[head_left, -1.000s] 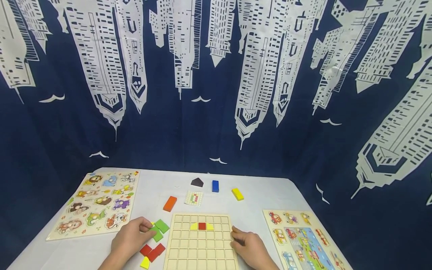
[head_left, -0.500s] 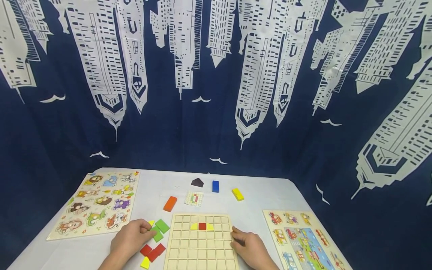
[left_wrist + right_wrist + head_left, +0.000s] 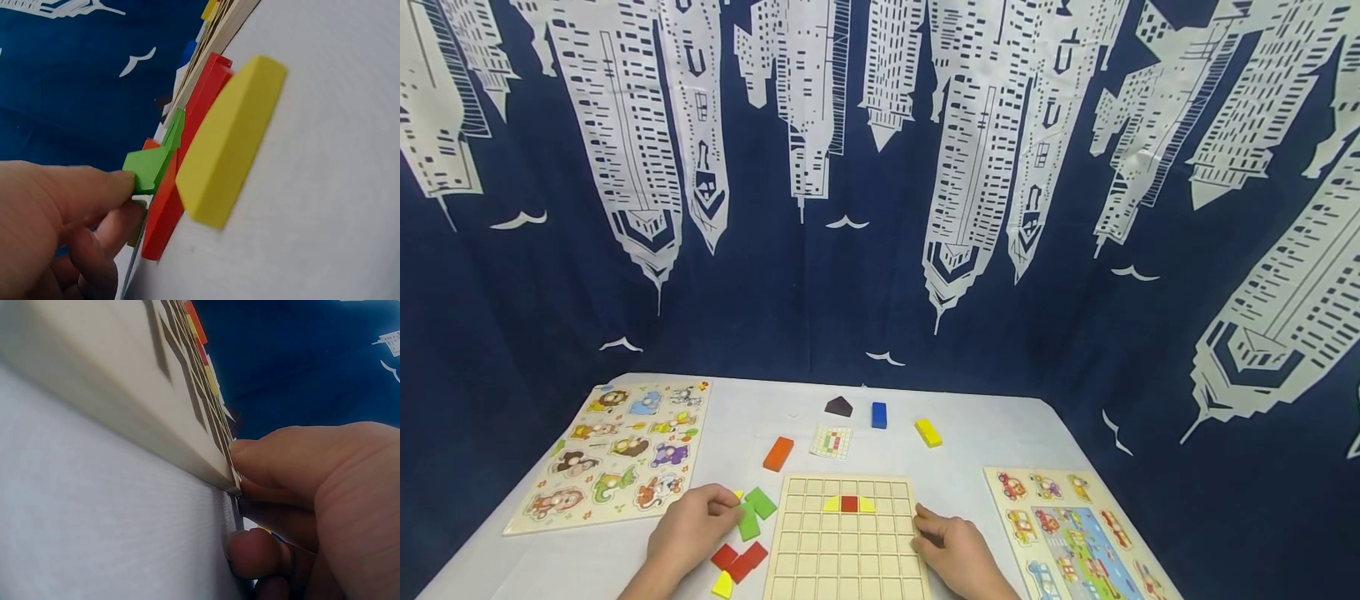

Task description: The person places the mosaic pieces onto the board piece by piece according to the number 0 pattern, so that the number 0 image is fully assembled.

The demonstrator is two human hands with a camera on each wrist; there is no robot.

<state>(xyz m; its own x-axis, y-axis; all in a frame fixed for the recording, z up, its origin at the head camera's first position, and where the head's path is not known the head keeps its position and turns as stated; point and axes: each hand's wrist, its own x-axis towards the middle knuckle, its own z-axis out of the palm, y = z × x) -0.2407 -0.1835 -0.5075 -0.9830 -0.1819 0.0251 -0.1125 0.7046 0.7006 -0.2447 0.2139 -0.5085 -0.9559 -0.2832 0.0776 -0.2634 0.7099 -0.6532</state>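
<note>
My left hand (image 3: 688, 525) pinches a green tile (image 3: 147, 169) between thumb and finger; in the head view the tile (image 3: 748, 523) slants at the fingertips. Beside it lie another green tile (image 3: 761, 502) and part of a yellow piece (image 3: 739, 495). Nearer me are red tiles (image 3: 748, 562) and a yellow rounded piece (image 3: 722, 585), large in the left wrist view. A wooden grid board (image 3: 827, 542) lies in the middle, bearing a red square (image 3: 849, 503) flanked by two yellow pieces. At its right edge, my right hand (image 3: 955, 550) grips the board with thumb and fingers.
Behind the board lie a small pattern card (image 3: 831, 442), an orange block (image 3: 778, 453), a dark five-sided piece (image 3: 838, 406), a blue block (image 3: 879, 414) and a yellow block (image 3: 928, 432). An animal puzzle (image 3: 617, 450) stands left, a vehicle puzzle (image 3: 1078, 533) right.
The green tile at my left fingertips has tilted and lifted slightly, while the left hand shifts only a little. My right hand and the board stay where they were.
</note>
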